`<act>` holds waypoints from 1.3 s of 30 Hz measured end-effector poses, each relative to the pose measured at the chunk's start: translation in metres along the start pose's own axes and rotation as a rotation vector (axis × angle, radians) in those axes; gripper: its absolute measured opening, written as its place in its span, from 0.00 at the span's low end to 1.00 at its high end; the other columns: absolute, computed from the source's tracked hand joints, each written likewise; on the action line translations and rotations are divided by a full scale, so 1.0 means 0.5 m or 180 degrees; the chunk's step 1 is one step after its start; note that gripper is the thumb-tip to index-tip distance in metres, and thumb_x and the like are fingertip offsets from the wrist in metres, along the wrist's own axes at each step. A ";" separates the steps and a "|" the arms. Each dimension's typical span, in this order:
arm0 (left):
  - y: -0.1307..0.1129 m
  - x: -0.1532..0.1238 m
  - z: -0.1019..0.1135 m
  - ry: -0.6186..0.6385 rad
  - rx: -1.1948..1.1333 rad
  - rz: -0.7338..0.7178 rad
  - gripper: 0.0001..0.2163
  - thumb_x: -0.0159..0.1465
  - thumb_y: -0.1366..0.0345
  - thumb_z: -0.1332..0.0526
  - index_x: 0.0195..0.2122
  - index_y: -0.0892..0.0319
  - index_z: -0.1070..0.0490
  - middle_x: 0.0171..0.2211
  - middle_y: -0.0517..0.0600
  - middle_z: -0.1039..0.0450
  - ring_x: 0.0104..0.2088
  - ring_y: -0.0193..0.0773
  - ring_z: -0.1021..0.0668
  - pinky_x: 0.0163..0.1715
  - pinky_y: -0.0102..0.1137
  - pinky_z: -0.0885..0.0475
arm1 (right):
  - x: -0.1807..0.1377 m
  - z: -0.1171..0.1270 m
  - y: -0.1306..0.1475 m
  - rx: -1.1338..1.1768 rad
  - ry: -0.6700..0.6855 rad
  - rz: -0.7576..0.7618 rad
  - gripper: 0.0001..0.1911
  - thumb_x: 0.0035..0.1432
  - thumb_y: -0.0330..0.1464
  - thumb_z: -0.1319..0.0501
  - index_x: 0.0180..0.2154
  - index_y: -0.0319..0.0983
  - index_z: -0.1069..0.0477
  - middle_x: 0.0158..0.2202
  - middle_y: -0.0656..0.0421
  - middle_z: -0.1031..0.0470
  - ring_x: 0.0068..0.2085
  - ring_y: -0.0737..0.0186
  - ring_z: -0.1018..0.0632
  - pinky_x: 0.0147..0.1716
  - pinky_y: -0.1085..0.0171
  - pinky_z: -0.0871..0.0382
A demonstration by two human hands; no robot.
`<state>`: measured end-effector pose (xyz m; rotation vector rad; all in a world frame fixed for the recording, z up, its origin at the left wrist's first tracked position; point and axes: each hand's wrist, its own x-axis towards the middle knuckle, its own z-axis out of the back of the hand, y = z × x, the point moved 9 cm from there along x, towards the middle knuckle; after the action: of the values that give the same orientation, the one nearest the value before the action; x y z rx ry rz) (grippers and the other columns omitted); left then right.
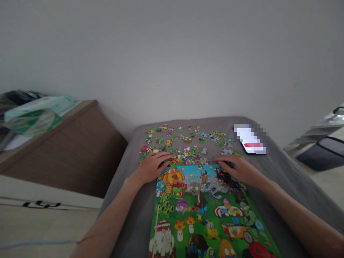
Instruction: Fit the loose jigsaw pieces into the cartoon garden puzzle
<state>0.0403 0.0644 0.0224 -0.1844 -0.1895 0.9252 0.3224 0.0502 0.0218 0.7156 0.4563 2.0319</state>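
Loose jigsaw pieces (185,138) in many colours lie scattered across the grey cloth surface. Below them is a colourful cartoon picture sheet (199,204) with a zombie, mushrooms and a pumpkin on green ground. My left hand (154,165) rests at the sheet's upper left corner, fingers stretched toward the nearest pieces and thumb apart. At the upper right corner, my right hand (238,167) reaches inward over the sheet's edge, its fingers extended and apart from the thumb. I see nothing held in either hand, though the undersides of the fingers are hidden.
A phone (249,139) with a lit, blurred screen lies at the right of the grey cloth (271,166). On the left stands a brown cabinet (67,143) with plastic bags (34,114) on top. A grey wall (172,61) rises behind. Shelves stand at far right.
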 end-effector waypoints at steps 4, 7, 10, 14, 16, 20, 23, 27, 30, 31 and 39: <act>-0.002 0.000 -0.003 0.0045 0.0026 -0.0025 0.18 0.74 0.57 0.52 0.61 0.50 0.34 0.60 0.49 0.30 0.60 0.40 0.30 0.61 0.42 0.38 | 0.000 -0.002 0.002 0.0012 0.0001 -0.0006 0.14 0.64 0.35 0.45 0.42 0.43 0.21 0.40 0.55 0.17 0.41 0.55 0.17 0.43 0.57 0.24; -0.003 0.000 -0.001 0.0040 0.0020 -0.0052 0.18 0.74 0.57 0.52 0.61 0.51 0.34 0.60 0.50 0.30 0.60 0.41 0.30 0.61 0.42 0.38 | 0.000 -0.002 0.003 0.0030 0.0005 -0.0027 0.14 0.64 0.35 0.45 0.43 0.43 0.21 0.41 0.56 0.17 0.42 0.56 0.18 0.44 0.58 0.24; 0.002 0.001 0.001 -0.0001 -0.0021 -0.0094 0.19 0.74 0.56 0.53 0.60 0.53 0.33 0.60 0.50 0.29 0.60 0.41 0.30 0.62 0.42 0.38 | 0.002 0.000 0.003 0.0013 0.0019 -0.0078 0.14 0.65 0.35 0.45 0.43 0.42 0.21 0.41 0.55 0.17 0.42 0.56 0.18 0.44 0.57 0.24; 0.017 0.000 -0.001 -0.0037 -0.0149 -0.0097 0.19 0.74 0.55 0.52 0.60 0.51 0.32 0.60 0.49 0.29 0.60 0.41 0.30 0.63 0.43 0.39 | 0.004 -0.001 0.003 0.0022 0.0044 -0.0101 0.14 0.65 0.35 0.46 0.44 0.43 0.22 0.41 0.55 0.17 0.42 0.56 0.18 0.44 0.57 0.25; 0.023 -0.002 -0.002 -0.0048 -0.0226 -0.0096 0.19 0.74 0.54 0.52 0.60 0.50 0.32 0.60 0.49 0.29 0.60 0.42 0.29 0.63 0.44 0.39 | 0.004 -0.002 0.002 0.0039 0.0049 -0.0091 0.14 0.66 0.34 0.46 0.45 0.43 0.22 0.41 0.55 0.17 0.42 0.57 0.18 0.45 0.57 0.25; 0.025 -0.005 -0.002 -0.0083 -0.0298 -0.0108 0.19 0.74 0.54 0.52 0.61 0.48 0.33 0.60 0.48 0.30 0.60 0.42 0.29 0.63 0.44 0.39 | 0.002 -0.001 -0.004 0.0086 0.0004 -0.0161 0.14 0.66 0.34 0.45 0.45 0.44 0.22 0.42 0.55 0.18 0.42 0.57 0.18 0.45 0.57 0.25; 0.024 -0.007 -0.006 -0.0057 -0.0312 -0.0096 0.19 0.74 0.54 0.52 0.62 0.48 0.33 0.61 0.48 0.30 0.61 0.42 0.29 0.63 0.44 0.39 | 0.000 0.002 -0.008 0.0118 -0.0037 -0.0214 0.14 0.66 0.34 0.45 0.44 0.43 0.21 0.41 0.55 0.17 0.41 0.57 0.18 0.44 0.59 0.25; 0.022 -0.006 -0.012 -0.0014 -0.0282 -0.0095 0.19 0.74 0.54 0.52 0.62 0.50 0.34 0.61 0.49 0.31 0.61 0.42 0.30 0.64 0.46 0.40 | -0.003 0.005 -0.010 0.0150 -0.0081 -0.0247 0.14 0.65 0.34 0.45 0.44 0.43 0.21 0.40 0.55 0.17 0.41 0.58 0.18 0.43 0.60 0.24; 0.023 -0.004 -0.015 -0.0016 -0.0248 -0.0061 0.19 0.74 0.54 0.52 0.62 0.51 0.34 0.62 0.49 0.31 0.61 0.42 0.31 0.63 0.46 0.40 | -0.007 0.005 -0.010 0.0173 -0.0109 -0.0241 0.14 0.65 0.34 0.45 0.44 0.43 0.21 0.41 0.55 0.17 0.42 0.57 0.18 0.45 0.59 0.24; 0.023 -0.004 -0.015 -0.0023 -0.0241 -0.0060 0.19 0.74 0.54 0.52 0.62 0.50 0.34 0.62 0.49 0.32 0.61 0.42 0.31 0.63 0.45 0.40 | -0.009 0.006 -0.012 0.0171 -0.0126 -0.0256 0.14 0.65 0.35 0.45 0.44 0.43 0.21 0.41 0.55 0.17 0.42 0.57 0.18 0.45 0.58 0.24; 0.013 -0.001 -0.014 -0.0042 -0.0218 -0.0144 0.18 0.74 0.57 0.50 0.63 0.49 0.35 0.62 0.48 0.31 0.61 0.42 0.30 0.62 0.44 0.38 | -0.018 0.013 -0.017 0.0198 -0.0170 -0.0346 0.14 0.65 0.35 0.45 0.44 0.43 0.21 0.42 0.54 0.17 0.41 0.56 0.18 0.45 0.57 0.24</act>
<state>0.0368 0.0675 0.0142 -0.2365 -0.2368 0.8757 0.3359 0.0471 0.0193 0.7647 0.5182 1.8997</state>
